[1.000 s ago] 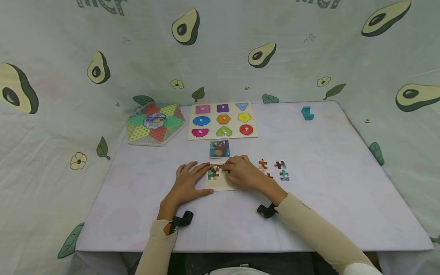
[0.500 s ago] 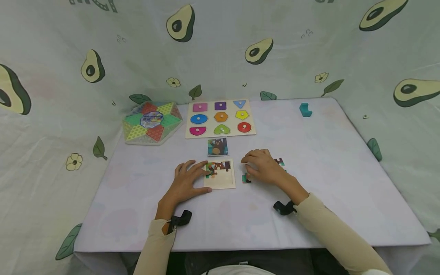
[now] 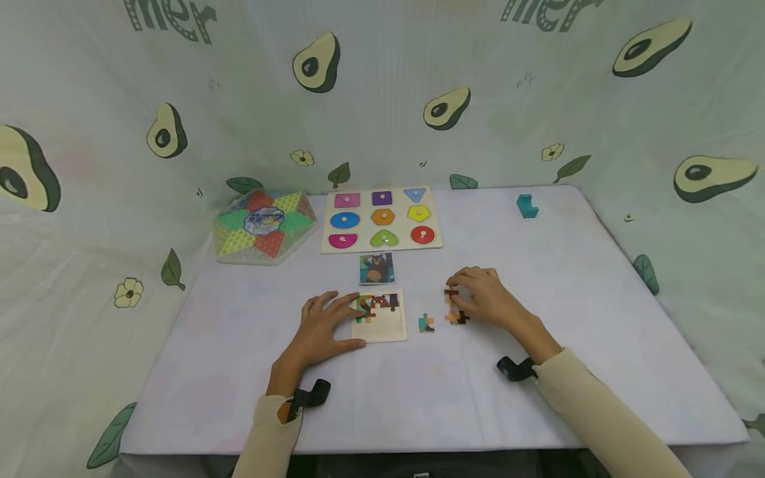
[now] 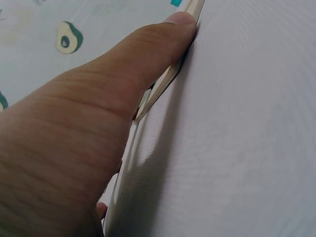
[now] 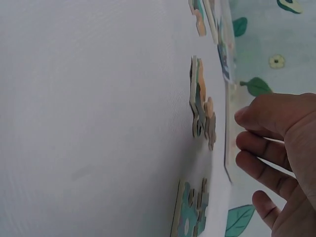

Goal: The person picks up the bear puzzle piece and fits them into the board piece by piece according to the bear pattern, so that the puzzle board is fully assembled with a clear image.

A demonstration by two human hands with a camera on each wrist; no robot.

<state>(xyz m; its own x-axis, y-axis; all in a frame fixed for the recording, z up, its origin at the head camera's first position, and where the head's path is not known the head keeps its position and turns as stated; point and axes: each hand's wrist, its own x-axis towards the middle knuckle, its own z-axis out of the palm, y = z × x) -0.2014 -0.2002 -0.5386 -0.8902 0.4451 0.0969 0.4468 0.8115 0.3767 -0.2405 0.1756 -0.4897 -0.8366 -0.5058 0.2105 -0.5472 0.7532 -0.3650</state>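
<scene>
A shallow wooden jigsaw board [image 3: 385,328] lies on the table, bear-picture pieces fitted along its top and left. My left hand [image 3: 319,332] rests at the board's left side, fingers spread near the upper corner. Its thumb [image 4: 163,42] lies straight along the board's edge. My right hand [image 3: 483,295] hovers over loose jigsaw pieces [image 3: 457,317] right of the board, fingers loosely bent. In the right wrist view nothing shows between thumb and fingers, and the pieces [image 5: 197,98] lie below them. A single loose piece [image 3: 426,324] lies nearer the board.
Behind the board is a bear picture card [image 3: 376,269], then a wooden shape puzzle [image 3: 362,240] with colourful knobbed shapes. A patterned packet [image 3: 265,229] lies at the back left, a teal block [image 3: 527,206] at the back right. More pieces [image 5: 187,212] show in the right wrist view.
My right hand has left the board and moved right to the loose pieces. A dark brown piece now shows at the board's top right. The left hand has stayed in place.
</scene>
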